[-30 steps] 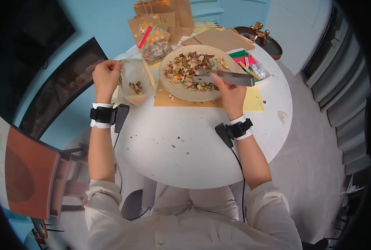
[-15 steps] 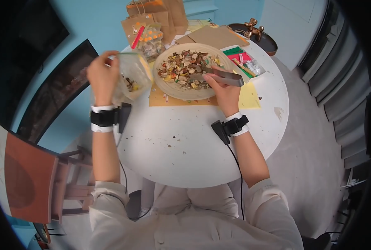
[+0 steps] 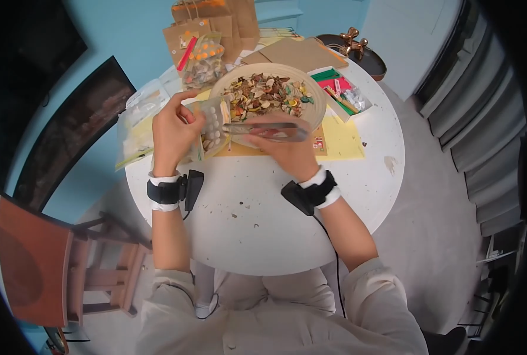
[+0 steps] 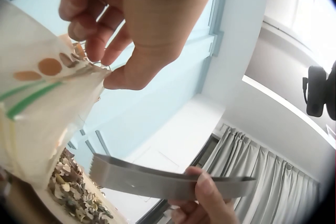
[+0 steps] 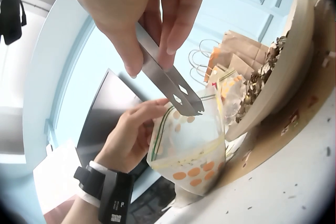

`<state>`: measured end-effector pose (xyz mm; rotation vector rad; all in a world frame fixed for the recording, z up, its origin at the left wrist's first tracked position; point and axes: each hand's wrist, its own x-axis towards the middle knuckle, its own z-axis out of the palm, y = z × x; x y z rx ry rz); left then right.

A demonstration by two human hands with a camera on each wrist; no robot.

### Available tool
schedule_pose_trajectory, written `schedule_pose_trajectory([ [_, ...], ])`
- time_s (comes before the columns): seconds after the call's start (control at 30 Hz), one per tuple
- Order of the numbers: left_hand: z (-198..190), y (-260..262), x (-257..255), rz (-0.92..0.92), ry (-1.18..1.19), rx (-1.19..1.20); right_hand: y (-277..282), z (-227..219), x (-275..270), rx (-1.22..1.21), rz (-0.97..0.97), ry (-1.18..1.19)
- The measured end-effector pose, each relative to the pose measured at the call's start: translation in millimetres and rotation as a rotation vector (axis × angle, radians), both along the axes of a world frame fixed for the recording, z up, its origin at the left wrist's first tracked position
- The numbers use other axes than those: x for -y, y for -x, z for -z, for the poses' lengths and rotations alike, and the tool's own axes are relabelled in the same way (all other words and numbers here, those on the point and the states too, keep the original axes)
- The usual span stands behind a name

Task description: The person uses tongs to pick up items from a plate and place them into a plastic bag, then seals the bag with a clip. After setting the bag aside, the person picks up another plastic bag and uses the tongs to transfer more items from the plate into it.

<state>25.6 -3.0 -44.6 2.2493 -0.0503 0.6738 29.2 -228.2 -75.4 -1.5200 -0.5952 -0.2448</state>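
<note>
Bag and tongs beside a bowl of dried bits.
My left hand pinches the bag's top edge — my right hand grips the tongs, their tips near the bag's mouth.

Head view faces down over the round table, lower centre; both wrist views, close, share the metal tongs.
</note>
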Motion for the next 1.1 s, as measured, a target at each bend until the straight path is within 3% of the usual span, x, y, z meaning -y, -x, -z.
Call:
schedule_pose_trajectory([
  [0.13, 13, -6, -2, 0.105, 0.125, 0.021, -19, 10, -19, 0.344, 0.162, 0.378],
  [0.23, 18, -9, -2, 0.166, 0.226, 0.062, -25, 11, -22, 0.073, 0.083, -0.017],
  [0.43, 37, -15, -1, 0.23, 0.303, 0.136, -36, -9, 52, 0.071, 0.403, 0.112],
  [0.57, 41, -14, 0, 0.205, 0.275, 0.163, -50, 12, 88, 0.103, 0.605, 0.227],
  [0.87, 45, -12, 1, 0.186, 0.298, 0.203, -48, 14, 61, -0.157, 0.787, 0.332],
  [0.97, 44, -11, 3, 0.176, 0.262, 0.208, -55, 22, 53, -0.004, 0.745, 0.281],
  [1.1, 44, -10, 1, 0.15, 0.242, 0.208, -63, 20, 44, -0.037, 0.729, 0.247],
])
